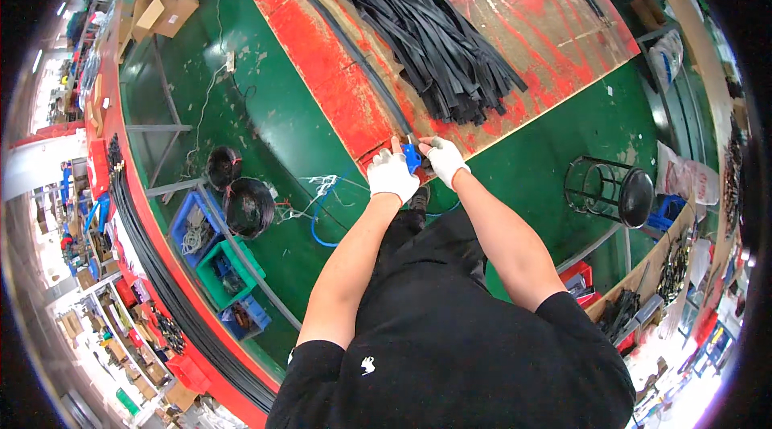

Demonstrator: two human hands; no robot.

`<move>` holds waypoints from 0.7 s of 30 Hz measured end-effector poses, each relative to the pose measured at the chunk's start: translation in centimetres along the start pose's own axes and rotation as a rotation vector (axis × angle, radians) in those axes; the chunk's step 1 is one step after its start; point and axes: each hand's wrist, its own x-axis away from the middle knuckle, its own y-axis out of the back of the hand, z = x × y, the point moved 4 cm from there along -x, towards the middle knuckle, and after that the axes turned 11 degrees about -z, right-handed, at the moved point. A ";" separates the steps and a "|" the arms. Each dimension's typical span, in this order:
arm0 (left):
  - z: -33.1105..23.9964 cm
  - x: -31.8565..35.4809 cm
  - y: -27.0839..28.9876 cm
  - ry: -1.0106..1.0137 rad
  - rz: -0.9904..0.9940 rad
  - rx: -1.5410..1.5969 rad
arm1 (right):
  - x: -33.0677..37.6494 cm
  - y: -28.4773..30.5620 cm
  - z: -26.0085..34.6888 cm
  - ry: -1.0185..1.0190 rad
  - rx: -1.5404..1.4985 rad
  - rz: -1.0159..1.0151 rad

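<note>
My left hand (pixel 392 174), in a white glove, is at the near corner of the red table. Its fingers close round the left side of a small blue piece (pixel 412 158), whose kind I cannot make out. Facing it, my gloved right hand (pixel 444 160) pinches at the near end of a long black tube (pixel 354 53). The tube runs away from me along the table's left side, and its end sits between my fingertips, just above the blue piece. My fingers partly hide where the two meet. Right of the tube lies a thick bundle of flat black strips (pixel 434 43).
The worn red tabletop (pixel 531 51) spreads ahead. Blue hose (pixel 315 229) and white cord lie on the green floor at left, near black coils (pixel 248 208) and crates (pixel 225 272). A round black stool (pixel 635 197) stands at right. A cardboard box (pixel 167 3) is far left.
</note>
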 end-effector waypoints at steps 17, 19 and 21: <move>-0.2 -0.5 0.1 0.019 0.035 0.043 | 0.2 -0.2 -0.1 -0.002 -0.017 0.044; -0.5 -0.4 0.1 0.027 0.021 0.034 | -0.5 0.0 -0.8 0.037 -0.008 0.040; -0.6 -0.5 0.1 0.042 0.026 0.044 | -1.1 0.1 -1.3 0.107 0.007 0.040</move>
